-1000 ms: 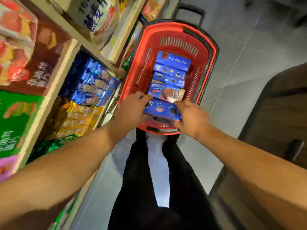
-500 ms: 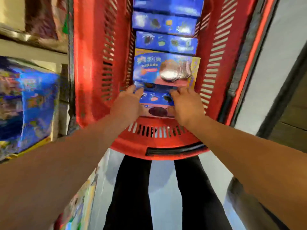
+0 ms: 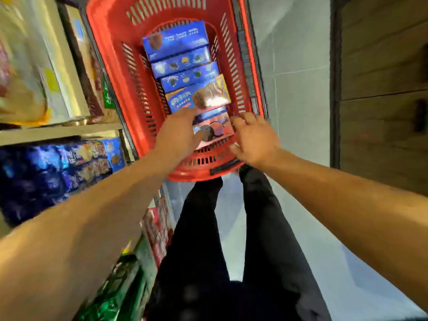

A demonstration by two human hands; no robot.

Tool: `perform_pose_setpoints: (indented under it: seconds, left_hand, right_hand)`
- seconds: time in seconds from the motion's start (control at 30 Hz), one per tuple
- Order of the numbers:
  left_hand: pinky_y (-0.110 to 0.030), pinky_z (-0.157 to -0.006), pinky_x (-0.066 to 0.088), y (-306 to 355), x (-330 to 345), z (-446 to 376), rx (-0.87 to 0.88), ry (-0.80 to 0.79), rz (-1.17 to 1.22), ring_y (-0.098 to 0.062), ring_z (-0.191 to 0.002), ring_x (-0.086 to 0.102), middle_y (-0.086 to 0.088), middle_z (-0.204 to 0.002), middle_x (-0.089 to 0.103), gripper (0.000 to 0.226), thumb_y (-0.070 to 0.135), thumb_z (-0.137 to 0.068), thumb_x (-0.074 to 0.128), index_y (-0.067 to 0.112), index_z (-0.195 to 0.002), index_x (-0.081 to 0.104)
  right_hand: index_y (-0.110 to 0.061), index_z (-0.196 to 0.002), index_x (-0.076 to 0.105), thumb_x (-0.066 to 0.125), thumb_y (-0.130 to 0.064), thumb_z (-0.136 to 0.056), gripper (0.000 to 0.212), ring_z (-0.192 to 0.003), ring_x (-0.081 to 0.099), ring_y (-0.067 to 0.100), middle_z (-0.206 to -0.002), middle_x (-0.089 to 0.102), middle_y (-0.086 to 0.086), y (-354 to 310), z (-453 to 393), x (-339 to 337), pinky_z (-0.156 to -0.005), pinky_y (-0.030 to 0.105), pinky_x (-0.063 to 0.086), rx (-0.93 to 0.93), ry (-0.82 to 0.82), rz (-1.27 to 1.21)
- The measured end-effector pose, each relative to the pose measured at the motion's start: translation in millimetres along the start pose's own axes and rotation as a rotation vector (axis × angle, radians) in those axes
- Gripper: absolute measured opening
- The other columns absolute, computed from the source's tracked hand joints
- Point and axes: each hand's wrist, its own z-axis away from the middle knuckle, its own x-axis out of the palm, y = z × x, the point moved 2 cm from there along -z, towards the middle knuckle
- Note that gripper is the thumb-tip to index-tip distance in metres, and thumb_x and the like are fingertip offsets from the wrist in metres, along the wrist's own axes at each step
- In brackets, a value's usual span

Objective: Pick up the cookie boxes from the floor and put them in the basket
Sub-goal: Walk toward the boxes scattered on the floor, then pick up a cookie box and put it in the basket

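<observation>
The red plastic basket (image 3: 108, 40) stands on the floor in front of me and holds a row of several blue cookie boxes. The nearest box (image 3: 216, 128), blue and pink with dark cookies printed on it, lies at the basket's near end. Behind it sits a blue and yellow box (image 3: 208, 93). My left hand (image 3: 178, 133) rests over the nearest box's left end, with straight fingers touching the box behind. Beside that box's right edge, my right hand (image 3: 254, 137) hovers at the basket's near right corner with fingers loosely spread, gripping nothing.
Shop shelves (image 3: 60, 133) packed with blue snack packs (image 3: 46, 172) and other packets run along my left. Grey floor tiles (image 3: 298, 93) lie right of the basket, and a dark wooden unit (image 3: 382, 89) stands at the far right. My legs in black trousers (image 3: 208, 228) are below.
The box I held in both hands now lies at the basket's near end. My right hand has let go and drawn back to the corner. The view has pulled back.
</observation>
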Motion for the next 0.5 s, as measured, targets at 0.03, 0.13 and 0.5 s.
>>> perform_pose_setpoints:
  seconds: [0.03, 0.13, 0.5]
  left_hand:
    - [-0.047, -0.096, 0.044, 18, -11, 9, 0.043, -0.003, -0.015, -0.041, -0.11, 0.056, -0.026, -0.12, 0.058, 0.055, 0.031, -0.083, 0.057, -0.001, -0.127, 0.053]
    - [-0.044, -0.09, 0.043, 75, -36, 38, 0.183, -0.03, -0.073, -0.041, -0.106, 0.056, -0.024, -0.114, 0.06, 0.051, 0.031, -0.084, 0.056, 0.001, -0.126, 0.054]
    - [-0.039, -0.115, 0.027, 255, 4, 126, 0.744, -0.39, -0.515, -0.026, -0.141, 0.032, -0.013, -0.152, 0.035, 0.078, 0.045, -0.082, 0.065, 0.015, -0.147, 0.034]
  right_hand:
    - [-0.017, -0.143, 0.039, 0.06, -0.038, -0.085, 0.066, -0.127, 0.04, 0.034, -0.138, 0.044, 0.01, -2, 17, -12, -0.104, 0.038, 0.033, 0.03, 0.019, -0.031]
    - [-0.017, -0.138, 0.043, 0.062, -0.04, -0.084, 0.062, -0.125, 0.041, 0.035, -0.136, 0.045, 0.01, -2, 76, -44, -0.097, 0.042, 0.04, 0.161, 0.135, -0.131]
    - [-0.015, -0.145, 0.038, 0.068, -0.044, -0.083, 0.075, -0.134, 0.036, 0.03, -0.146, 0.039, 0.009, 45, 351, 31, -0.107, 0.039, 0.033, 0.768, 0.318, -0.471]
